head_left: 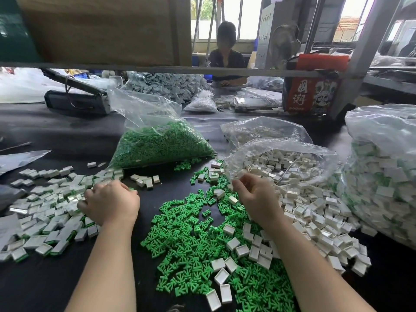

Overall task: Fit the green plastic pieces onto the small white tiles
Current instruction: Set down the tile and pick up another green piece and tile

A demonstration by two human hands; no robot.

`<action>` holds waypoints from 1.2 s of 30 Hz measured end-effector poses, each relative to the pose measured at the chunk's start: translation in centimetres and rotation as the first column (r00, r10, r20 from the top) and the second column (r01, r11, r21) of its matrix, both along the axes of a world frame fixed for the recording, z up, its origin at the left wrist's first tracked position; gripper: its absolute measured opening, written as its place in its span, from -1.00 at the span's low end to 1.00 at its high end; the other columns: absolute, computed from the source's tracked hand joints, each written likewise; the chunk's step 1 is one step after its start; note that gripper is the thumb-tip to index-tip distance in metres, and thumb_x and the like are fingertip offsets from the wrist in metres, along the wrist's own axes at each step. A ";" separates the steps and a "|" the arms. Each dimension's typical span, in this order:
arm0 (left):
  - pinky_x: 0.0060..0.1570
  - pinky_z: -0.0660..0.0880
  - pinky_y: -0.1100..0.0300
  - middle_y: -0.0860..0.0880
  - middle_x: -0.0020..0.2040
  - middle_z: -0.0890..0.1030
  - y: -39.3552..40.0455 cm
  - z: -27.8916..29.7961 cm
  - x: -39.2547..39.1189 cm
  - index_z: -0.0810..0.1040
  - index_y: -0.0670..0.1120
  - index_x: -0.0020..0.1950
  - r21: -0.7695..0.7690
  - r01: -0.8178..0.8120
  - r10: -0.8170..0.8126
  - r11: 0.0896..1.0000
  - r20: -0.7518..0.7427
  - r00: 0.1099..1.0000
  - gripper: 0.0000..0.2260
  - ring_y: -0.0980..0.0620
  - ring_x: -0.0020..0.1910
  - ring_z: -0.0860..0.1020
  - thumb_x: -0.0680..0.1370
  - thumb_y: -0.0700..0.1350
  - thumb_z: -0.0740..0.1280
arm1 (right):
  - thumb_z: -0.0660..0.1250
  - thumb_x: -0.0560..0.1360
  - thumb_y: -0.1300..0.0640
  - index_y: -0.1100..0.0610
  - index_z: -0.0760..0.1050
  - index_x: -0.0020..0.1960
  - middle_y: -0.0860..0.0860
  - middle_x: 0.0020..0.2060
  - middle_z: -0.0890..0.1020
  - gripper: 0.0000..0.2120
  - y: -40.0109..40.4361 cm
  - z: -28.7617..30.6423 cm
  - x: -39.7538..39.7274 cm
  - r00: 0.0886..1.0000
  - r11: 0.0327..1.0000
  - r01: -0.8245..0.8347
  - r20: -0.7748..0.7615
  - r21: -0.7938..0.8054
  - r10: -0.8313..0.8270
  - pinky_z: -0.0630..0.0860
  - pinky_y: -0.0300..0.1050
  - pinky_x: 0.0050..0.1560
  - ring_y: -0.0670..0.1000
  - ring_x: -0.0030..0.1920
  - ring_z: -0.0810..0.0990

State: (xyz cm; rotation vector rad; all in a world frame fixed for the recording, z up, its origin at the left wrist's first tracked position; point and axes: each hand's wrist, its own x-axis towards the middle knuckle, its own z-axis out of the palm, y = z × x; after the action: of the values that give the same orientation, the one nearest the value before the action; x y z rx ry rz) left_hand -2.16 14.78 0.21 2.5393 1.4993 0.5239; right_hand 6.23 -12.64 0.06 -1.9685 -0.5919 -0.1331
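Loose green pieces (198,242) cover the dark desk (56,284) between both hands. The left hand (110,202) rests curled on the finished tiles (45,212), its fingertips hidden. The right hand (256,197) curls at the white tiles (304,199); its grip is unclear.

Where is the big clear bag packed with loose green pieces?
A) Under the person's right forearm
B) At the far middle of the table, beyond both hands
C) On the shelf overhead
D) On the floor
B: the bag of green pieces lies on the dark table, beyond both hands.
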 end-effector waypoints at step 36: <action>-0.28 0.59 0.27 -0.11 -0.16 0.71 -10.3 2.5 3.1 0.74 -0.11 -0.04 -0.491 0.851 0.083 -0.187 0.855 0.511 -0.82 0.08 -0.28 0.65 0.38 -0.14 0.46 | 0.46 0.37 -0.22 -0.07 0.61 -0.04 -0.20 -0.13 0.59 -0.72 0.1 0.4 -0.6 0.978 0.847 -0.006 0.172 -0.531 0.115 0.46 -0.19 0.04 -0.11 -0.05 0.51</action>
State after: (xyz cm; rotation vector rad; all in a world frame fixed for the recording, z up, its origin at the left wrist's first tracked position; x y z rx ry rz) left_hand 0.98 4.49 2.72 1.1026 0.1289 0.0342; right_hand 5.61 -12.51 0.50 -2.4879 -0.8944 -0.1368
